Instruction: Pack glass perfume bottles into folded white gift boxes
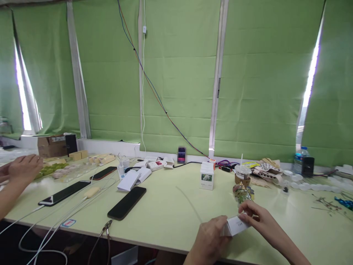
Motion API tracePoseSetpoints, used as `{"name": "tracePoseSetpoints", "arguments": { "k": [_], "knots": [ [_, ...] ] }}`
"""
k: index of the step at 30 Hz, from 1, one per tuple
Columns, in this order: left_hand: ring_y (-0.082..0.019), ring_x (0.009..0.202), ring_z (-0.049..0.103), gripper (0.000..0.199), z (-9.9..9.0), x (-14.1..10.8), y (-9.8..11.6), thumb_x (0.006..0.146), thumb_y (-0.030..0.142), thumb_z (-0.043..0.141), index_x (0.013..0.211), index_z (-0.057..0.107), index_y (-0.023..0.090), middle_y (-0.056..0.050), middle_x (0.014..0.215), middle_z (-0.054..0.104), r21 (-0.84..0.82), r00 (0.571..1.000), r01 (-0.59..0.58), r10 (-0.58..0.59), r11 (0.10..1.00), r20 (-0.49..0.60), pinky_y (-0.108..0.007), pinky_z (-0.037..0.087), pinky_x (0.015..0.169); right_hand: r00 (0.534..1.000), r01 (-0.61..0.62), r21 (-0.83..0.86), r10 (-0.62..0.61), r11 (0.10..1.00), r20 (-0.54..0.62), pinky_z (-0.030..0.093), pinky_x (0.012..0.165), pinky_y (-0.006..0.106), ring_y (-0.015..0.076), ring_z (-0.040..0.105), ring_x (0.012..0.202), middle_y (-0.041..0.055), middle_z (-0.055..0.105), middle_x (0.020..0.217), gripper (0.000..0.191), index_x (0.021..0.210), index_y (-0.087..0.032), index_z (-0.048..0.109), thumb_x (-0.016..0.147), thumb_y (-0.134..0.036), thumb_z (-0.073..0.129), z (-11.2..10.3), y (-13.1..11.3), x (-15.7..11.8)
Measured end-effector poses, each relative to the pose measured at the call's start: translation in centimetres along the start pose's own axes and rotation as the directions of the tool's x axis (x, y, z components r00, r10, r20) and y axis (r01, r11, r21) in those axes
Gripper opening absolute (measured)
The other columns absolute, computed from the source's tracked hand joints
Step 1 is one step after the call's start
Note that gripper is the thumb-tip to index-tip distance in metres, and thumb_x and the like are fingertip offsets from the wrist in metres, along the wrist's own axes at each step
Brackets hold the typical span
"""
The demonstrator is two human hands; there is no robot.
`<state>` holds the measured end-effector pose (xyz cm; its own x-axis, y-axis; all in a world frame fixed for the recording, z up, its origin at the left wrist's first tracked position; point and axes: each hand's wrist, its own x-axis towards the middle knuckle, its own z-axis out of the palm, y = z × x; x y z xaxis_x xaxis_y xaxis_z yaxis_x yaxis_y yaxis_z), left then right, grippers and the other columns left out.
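Note:
Just above the table's front edge, my left hand (210, 239) is wrapped around one end of a small white box (237, 225). At the other end my right hand (255, 214) pinches the box between thumb and fingers. Small print shows on the side facing up; the end inside my left hand is hidden. Beyond the hands stands a white box with a flower picture (206, 176), upright on the table. Past my right hand sits a shiny glass-like object (241, 193), partly covered by the fingers.
Phones (127, 203) and white cables (55, 224) lie left on the table (165, 213). Folded white boxes (135, 178) are further back. A lidded cup with a straw (242, 173) stands back right, near thin stems (324, 200). Another person's hands (23, 171) are at far left.

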<state>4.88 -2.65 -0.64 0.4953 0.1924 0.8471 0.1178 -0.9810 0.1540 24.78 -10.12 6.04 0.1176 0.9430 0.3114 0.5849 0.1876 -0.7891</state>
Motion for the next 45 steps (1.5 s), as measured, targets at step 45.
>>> {"name": "tracePoseSetpoints", "arguments": {
  "k": [45],
  "knots": [
    [-0.024,0.095,0.066,0.051,-0.1,0.0,0.0,0.086,0.017,0.052,0.133,0.031,0.023,-0.016,0.116,0.059,0.093,0.994,-0.077,0.070,0.993,0.081,-0.033,0.059,0.071,0.936,-0.296,0.435,0.168,0.850,0.310,0.042,0.039,0.017,0.0058,0.056,0.039,-0.0009,0.062,0.065,0.042,0.092,-0.017,0.069,0.076,-0.056,0.062,0.6,1.9,-0.3]
  ]
}}
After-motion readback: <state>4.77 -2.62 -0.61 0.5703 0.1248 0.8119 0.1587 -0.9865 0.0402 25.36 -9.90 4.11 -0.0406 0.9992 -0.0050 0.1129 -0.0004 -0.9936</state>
